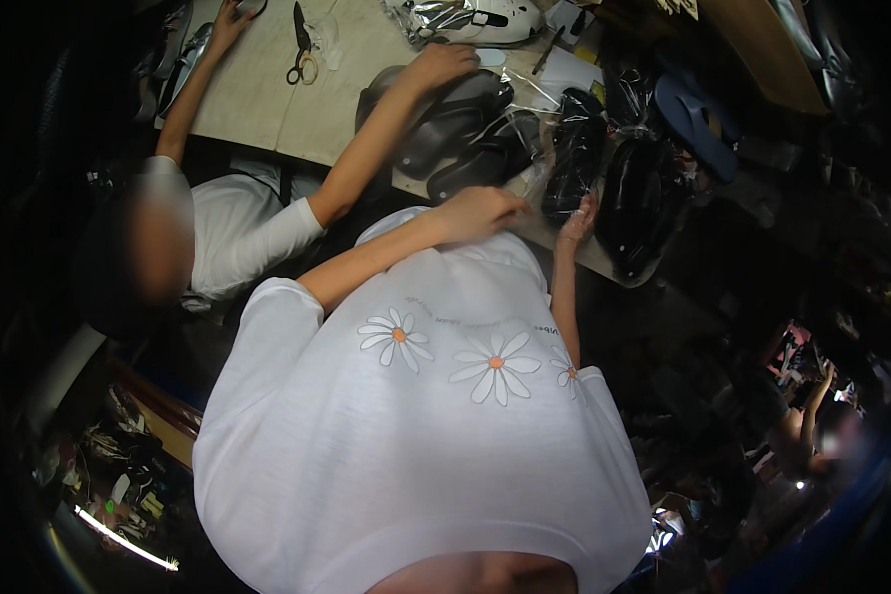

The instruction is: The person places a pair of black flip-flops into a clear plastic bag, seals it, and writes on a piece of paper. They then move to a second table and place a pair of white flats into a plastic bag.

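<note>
A black sandal or shoe in a clear plastic bag (pixel 574 148) lies at the table's near edge. My right hand (pixel 577 220) is closed on the near end of this bag. To its left, my left hand (pixel 480 213) hovers in front of the table edge, its fingers toward the bag and smeared by motion. Just beyond my left hand sit several dark grey and black clogs (pixel 441 134), partly covered by a co-worker's arm. Right of my right hand rests another black shoe (pixel 634 203), looking glossy as if wrapped in plastic.
On my left, a co-worker in a white shirt (pixel 252 233) reaches over the pale table (pixel 238 109); one hand (pixel 445 65) is above the clogs. Scissors (pixel 302 45) lie there. A white shoe (pixel 500 20) sits at the back, a blue flip-flop (pixel 696 124) at right.
</note>
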Motion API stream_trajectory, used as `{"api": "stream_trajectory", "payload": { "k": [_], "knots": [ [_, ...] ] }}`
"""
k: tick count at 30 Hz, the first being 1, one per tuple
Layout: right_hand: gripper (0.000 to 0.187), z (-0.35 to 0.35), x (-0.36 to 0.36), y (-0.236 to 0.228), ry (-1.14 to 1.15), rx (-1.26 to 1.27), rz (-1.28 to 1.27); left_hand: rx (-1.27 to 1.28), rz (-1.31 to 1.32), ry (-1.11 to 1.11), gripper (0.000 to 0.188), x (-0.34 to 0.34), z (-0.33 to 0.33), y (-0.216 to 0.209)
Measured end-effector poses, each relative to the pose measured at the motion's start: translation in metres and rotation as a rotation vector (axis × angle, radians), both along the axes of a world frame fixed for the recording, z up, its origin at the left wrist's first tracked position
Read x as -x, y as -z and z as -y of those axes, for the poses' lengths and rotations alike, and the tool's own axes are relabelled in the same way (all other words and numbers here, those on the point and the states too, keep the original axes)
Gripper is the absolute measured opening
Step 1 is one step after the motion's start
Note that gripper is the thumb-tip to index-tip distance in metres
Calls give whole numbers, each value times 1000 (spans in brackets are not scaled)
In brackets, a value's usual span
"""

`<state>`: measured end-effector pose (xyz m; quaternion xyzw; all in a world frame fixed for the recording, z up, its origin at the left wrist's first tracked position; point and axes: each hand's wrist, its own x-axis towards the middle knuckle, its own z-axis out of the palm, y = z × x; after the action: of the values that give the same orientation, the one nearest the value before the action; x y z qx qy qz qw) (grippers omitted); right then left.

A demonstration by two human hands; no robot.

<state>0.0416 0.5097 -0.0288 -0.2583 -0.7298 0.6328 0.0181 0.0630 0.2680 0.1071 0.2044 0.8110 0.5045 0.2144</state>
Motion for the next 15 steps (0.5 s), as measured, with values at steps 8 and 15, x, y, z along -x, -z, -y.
{"api": "stream_trajectory", "payload": {
  "k": [8, 15],
  "knots": [
    [48, -6, 41, -4, -64, -342, -67, 223, -103, -306, 30, -9, 65, 32],
    [51, -7, -1, -2, -199, -667, -186, 554, -245, -588, 42, -22, 107, 53]
  ]
}}
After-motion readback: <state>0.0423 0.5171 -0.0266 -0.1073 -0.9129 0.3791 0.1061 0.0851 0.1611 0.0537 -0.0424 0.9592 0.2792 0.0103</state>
